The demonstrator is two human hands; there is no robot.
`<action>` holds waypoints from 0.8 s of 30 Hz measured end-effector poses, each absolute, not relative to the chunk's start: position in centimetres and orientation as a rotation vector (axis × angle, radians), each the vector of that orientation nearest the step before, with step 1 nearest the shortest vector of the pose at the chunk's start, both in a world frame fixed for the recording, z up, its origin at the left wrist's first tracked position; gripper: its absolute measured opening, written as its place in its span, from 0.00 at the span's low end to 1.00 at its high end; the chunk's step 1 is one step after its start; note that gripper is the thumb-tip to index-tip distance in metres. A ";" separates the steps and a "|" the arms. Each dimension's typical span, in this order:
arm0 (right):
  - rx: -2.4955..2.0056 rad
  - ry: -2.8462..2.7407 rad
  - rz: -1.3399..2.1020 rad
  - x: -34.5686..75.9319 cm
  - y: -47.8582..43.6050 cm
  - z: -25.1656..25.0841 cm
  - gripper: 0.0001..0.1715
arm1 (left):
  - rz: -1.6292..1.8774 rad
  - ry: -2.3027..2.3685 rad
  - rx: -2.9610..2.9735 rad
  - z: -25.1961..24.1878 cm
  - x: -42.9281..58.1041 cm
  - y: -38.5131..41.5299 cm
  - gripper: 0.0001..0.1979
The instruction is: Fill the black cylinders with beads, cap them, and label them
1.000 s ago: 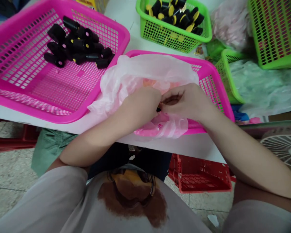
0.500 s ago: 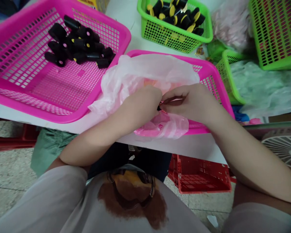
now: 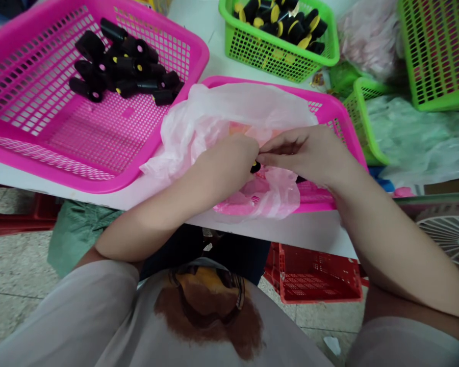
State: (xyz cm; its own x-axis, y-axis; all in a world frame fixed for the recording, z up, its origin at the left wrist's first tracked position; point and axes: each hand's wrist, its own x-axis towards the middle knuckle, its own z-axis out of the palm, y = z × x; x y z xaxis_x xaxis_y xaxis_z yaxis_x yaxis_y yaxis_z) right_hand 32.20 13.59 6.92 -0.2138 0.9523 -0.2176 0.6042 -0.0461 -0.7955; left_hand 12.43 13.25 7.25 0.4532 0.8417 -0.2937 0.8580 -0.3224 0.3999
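My left hand (image 3: 235, 155) is curled round a small black cylindrical piece (image 3: 255, 167) with a yellow spot on its end; only that end shows below the fingers. Close against it, my right hand (image 3: 306, 150) has thumb and fingertips pinched together, and whatever is between them is too small or hidden to make out. Both hands are over a crumpled, translucent plastic bag (image 3: 248, 102), which lies open in a pink basket (image 3: 338, 109). Orange-pink contents (image 3: 239, 130) show inside the bag, partly covered by my hands.
At left a larger pink basket (image 3: 110, 176) holds several black cylinders (image 3: 128, 69). Behind, a green basket (image 3: 268, 60) contains black pieces with yellow ends. Bagged items (image 3: 416, 127) and green baskets crowd the right. A red crate (image 3: 321, 280) and a fan (image 3: 451, 232) are lower right.
My right hand has shifted slightly right and up, its fingers still pinched. More of the black piece's yellow-marked end now shows under my left hand.
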 end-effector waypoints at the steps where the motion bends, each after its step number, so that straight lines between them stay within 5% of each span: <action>1: -1.669 -1.855 1.130 32.4 13.8 6.9 0.07 | -0.094 1.423 2.228 7.5 12.5 13.2 0.14; 8: -1.884 -2.401 0.917 31.9 15.4 4.9 0.07 | -0.039 1.451 2.240 8.1 12.8 13.6 0.17; 24: -1.545 -2.493 0.854 31.6 15.4 1.5 0.11 | -0.141 1.456 2.258 8.1 13.1 13.7 0.19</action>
State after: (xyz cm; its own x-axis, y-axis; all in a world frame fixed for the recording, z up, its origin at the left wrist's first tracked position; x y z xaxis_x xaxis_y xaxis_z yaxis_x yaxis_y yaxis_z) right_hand 31.62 15.43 1.49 -0.4856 0.8483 -0.2112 0.7997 0.3335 -0.4993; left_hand 13.13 13.72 8.15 0.4381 0.8404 -0.3191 0.8859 -0.3434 0.3119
